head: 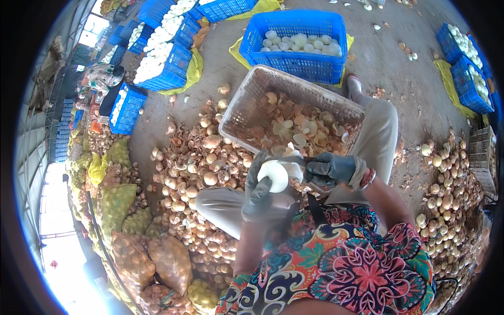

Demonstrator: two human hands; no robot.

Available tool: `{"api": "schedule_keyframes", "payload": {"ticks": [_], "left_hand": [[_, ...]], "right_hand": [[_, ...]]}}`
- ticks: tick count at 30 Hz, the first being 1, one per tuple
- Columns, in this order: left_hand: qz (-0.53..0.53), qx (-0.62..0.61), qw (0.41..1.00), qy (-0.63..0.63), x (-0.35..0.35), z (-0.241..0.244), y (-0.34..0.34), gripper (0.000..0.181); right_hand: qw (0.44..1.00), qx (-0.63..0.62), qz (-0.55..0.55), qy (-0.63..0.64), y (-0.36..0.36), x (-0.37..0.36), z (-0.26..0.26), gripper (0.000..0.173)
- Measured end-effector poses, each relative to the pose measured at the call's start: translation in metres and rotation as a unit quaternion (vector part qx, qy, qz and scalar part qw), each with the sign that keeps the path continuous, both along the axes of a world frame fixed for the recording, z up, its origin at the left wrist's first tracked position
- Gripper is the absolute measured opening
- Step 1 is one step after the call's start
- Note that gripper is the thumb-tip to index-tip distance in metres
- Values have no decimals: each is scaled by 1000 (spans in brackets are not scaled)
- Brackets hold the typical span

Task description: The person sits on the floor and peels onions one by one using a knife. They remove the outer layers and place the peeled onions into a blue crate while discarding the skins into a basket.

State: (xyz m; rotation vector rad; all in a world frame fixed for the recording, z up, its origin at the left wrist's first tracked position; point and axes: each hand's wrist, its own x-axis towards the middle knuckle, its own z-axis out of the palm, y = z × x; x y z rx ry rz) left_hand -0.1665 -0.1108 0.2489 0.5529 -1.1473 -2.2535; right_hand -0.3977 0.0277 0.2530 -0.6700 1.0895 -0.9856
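My left hand (258,193), in a dark rubber glove, grips a peeled white onion (274,176) with the thumb across its face. Just to the right, my right hand (330,169), gloved alike, is closed on a knife (289,159), whose blade is blurred and points left toward the onion. A pale piece of onion layer hangs below the blade. Both hands are above my lap, at the near edge of a dirty white plastic crate (252,94) that holds onion skins (305,128). Beyond it, a blue crate (293,65) holds peeled onions (301,40).
Unpeeled onions (210,178) and skins cover the floor at left, with another heap (445,197) at right. Mesh sacks (171,262) lie at lower left. More blue crates (167,73) of peeled onions stand at upper left and far right. Another person (103,80) is at far left.
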Motion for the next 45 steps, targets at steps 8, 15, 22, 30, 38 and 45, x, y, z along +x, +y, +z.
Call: {"api": "schedule_keyframes", "payload": {"ticks": [8, 15, 22, 30, 38, 45], "left_hand": [[75, -55, 994, -49, -18, -5, 3, 77], [19, -203, 976, -78, -37, 39, 15, 101], [40, -87, 982, -164, -40, 4, 15, 79], [-20, 116, 993, -14, -28, -23, 16, 74], [-36, 121, 992, -27, -15, -44, -9, 73], [-74, 50, 993, -74, -25, -22, 2, 84]], "right_hand": [[925, -178, -335, 5, -20, 58, -2, 35], [923, -78, -306, -222, -26, 44, -15, 25], [925, -217, -295, -103, -33, 49, -7, 51], [870, -133, -238, 411, -62, -2, -50, 15], [828, -316, -31, 462, -11, -7, -45, 20], [824, -251, -8, 508, -20, -6, -72, 21]]}}
